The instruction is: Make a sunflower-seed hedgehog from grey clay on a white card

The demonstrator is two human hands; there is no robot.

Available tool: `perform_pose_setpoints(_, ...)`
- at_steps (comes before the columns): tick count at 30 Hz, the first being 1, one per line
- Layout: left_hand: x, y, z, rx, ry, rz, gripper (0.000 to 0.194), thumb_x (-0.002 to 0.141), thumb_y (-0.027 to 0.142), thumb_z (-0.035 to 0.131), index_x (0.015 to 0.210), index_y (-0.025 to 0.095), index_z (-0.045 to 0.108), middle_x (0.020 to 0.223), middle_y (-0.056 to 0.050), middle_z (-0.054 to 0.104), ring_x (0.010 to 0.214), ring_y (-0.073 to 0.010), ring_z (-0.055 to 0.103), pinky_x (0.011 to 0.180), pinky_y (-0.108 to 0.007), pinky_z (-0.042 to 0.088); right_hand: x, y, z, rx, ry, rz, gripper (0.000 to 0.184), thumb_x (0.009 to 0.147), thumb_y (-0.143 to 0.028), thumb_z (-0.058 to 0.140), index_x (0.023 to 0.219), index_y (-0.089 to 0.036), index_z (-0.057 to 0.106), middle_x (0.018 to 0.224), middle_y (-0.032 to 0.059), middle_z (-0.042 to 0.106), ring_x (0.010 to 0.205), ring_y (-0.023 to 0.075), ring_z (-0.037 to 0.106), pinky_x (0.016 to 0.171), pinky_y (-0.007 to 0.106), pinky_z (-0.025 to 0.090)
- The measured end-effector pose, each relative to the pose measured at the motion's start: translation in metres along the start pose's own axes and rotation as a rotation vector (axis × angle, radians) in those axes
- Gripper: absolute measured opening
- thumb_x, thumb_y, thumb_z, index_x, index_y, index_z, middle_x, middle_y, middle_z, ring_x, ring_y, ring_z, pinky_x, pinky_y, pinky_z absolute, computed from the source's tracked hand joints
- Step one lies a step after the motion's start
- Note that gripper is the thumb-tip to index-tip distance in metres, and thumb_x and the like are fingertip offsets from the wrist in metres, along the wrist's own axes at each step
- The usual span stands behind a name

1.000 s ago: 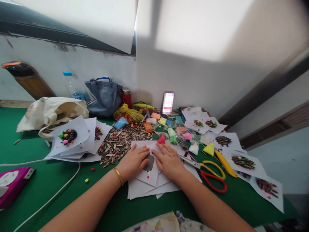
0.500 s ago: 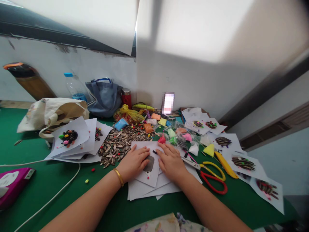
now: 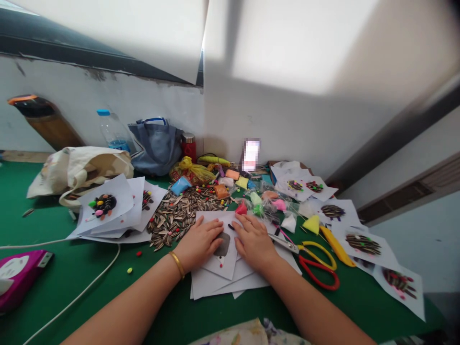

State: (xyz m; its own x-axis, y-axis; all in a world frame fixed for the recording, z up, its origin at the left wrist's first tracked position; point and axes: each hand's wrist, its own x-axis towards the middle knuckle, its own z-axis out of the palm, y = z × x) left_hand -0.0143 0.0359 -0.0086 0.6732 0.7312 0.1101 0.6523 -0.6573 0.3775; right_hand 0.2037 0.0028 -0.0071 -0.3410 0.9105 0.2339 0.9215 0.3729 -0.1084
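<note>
At the lower centre of the frame, a white sheet of paper (image 3: pixel 228 264) with a dark grey rounded patch (image 3: pixel 224 245) and, below it, a small red ball (image 3: pixel 221 266), lying on top of a loose stack of white sheets (image 3: pixel 247 282). On the left part of this sheet, an open left hand (image 3: pixel 202 239), palm down, with fingers stretched and thumb close to the grey patch. At the right edge of the same sheet, an open right hand (image 3: pixel 254 238), also palm down, flat and unclosed. Just by its fingertips, a small black roll (image 3: pixel 230 226); impossible to tell whether touched or only very near. To the upper left of the hands, a heap of striped sunflower seeds (image 3: pixel 174 213); to their right, scissors (image 3: pixel 299 248) with yellow and red handles.
</note>
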Motion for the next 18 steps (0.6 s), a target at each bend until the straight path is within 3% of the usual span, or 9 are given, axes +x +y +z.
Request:
perform_pose_setpoints(7, 0.0004, 0.0011, -0.0003, -0.001, -0.001, 0.004, 0.041, 0.095, 0.031, 0.045, 0.135, 0.022, 0.053, 0.142, -0.008, 0.054, 0.137, -0.0234, 0.042, 0.119, -0.053, 0.016, 0.0018, -0.0092, 0.0017, -0.008, -0.035, -0.037, 0.043, 0.091, -0.032, 0.049, 0.134, -0.031, 0.055, 0.152, 0.0021, 0.04, 0.135, 0.0272, 0.036, 0.102, 0.044, 0.034)
perform_pose_setpoints(18, 0.0008, 0.0002, 0.0004, -0.005, -0.013, 0.002, 0.042, 0.095, 0.031, 0.046, 0.135, 0.021, 0.053, 0.142, -0.009, 0.054, 0.137, -0.0237, 0.042, 0.118, -0.054, 0.015, 0.0027, -0.0045, 0.0001, -0.028, -0.044, -0.004, 0.041, 0.093, -0.035, 0.049, 0.133, -0.034, 0.055, 0.155, 0.0015, 0.035, 0.138, 0.0265, 0.033, 0.102, 0.044, 0.033)
